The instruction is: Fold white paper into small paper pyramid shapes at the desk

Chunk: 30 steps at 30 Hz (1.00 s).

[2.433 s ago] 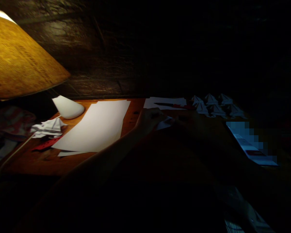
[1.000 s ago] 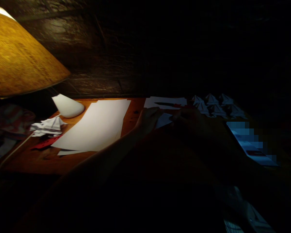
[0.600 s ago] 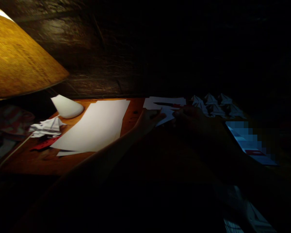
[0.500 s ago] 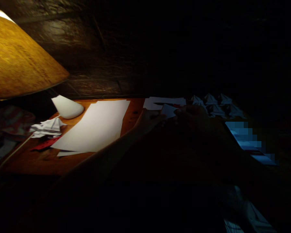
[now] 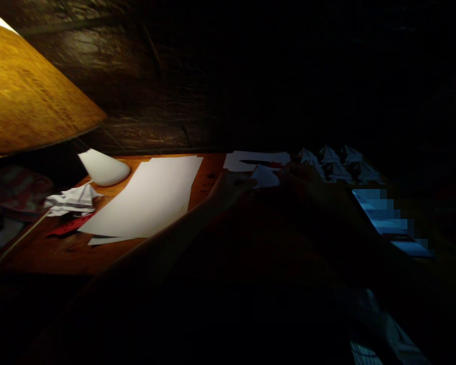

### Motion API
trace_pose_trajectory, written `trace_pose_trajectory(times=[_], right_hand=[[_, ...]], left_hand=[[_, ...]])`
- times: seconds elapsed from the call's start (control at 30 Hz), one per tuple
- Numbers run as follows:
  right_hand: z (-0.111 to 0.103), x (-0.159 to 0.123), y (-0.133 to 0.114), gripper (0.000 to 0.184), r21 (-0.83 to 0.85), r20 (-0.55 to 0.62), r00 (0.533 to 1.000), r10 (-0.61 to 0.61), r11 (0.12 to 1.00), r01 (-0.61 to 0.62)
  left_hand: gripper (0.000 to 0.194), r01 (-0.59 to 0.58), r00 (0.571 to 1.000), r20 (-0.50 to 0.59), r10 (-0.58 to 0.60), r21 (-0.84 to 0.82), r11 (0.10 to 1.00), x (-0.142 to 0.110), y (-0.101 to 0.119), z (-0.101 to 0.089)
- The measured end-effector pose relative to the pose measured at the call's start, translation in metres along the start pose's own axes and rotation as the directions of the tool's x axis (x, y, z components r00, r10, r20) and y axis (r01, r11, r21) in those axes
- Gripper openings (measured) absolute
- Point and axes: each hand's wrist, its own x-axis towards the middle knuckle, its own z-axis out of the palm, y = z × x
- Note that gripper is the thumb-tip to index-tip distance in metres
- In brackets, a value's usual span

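Observation:
Between my hands is a small piece of folded white paper [image 5: 266, 177], its top coming to a point. My left hand [image 5: 235, 183] grips its left side, fingers pinched. At its right edge my right hand [image 5: 298, 175] is closed on it too, though deep shadow hides most of those fingers. Just behind the hands lie white paper sheets [image 5: 241, 159], with a dark shape and a bit of red on them. To the right of my right hand several folded paper figures [image 5: 336, 171] stand in rows.
A lamp with a yellow-brown shade [image 5: 38, 96] and white base [image 5: 106, 170] stands at left. Near it are a stack of white sheets [image 5: 148, 197], a crumpled folded paper [image 5: 76, 200] and a red object [image 5: 70, 225]. A lit screen [image 5: 391, 223] lies at right on the wooden table [image 5: 61, 258].
The folded paper has turned slightly between my hands, its peak now showing more sharply. My right hand has shifted a little. The rest stays where it was.

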Motion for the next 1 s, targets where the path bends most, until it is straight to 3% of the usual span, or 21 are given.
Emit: trace_pose_trajectory(times=[0.1, 0.2, 0.5, 0.63, 0.8, 1.0], right_hand=[[0.003, -0.004, -0.005, 0.032, -0.072, 0.098, 0.994, -0.047, 0.996, 0.055], [0.009, -0.009, -0.008, 0.032, -0.143, 0.171, 0.982, -0.082, 0.984, 0.107], [0.010, -0.009, -0.002, 0.040, -0.352, 0.065, 0.975, -0.214, 0.909, 0.223], [0.009, -0.008, -0.002, 0.043, -0.436, 0.073, 0.966, -0.248, 0.863, 0.254], [0.012, -0.009, -0.006, 0.037, -0.419, 0.040, 0.961, -0.272, 0.869, 0.263], [0.015, -0.013, -0.009, 0.031, -0.477, 0.104, 0.959, -0.265, 0.832, 0.282]], left_hand=[[0.030, 0.061, 0.995, 0.073, -0.063, 0.034, 0.998, -0.003, -0.003, 0.004], [0.030, 0.021, 0.988, 0.154, -0.034, 0.088, 0.996, -0.007, -0.004, 0.012], [0.043, -0.100, 0.965, 0.256, 0.052, 0.177, 0.979, -0.010, -0.006, 0.015], [0.041, -0.085, 0.965, 0.257, 0.049, 0.133, 0.987, -0.009, -0.004, 0.015], [0.040, -0.028, 0.973, 0.232, 0.014, 0.058, 0.998, -0.006, -0.004, 0.014], [0.046, -0.030, 0.961, 0.278, -0.007, 0.128, 0.991, -0.007, -0.004, 0.012]])
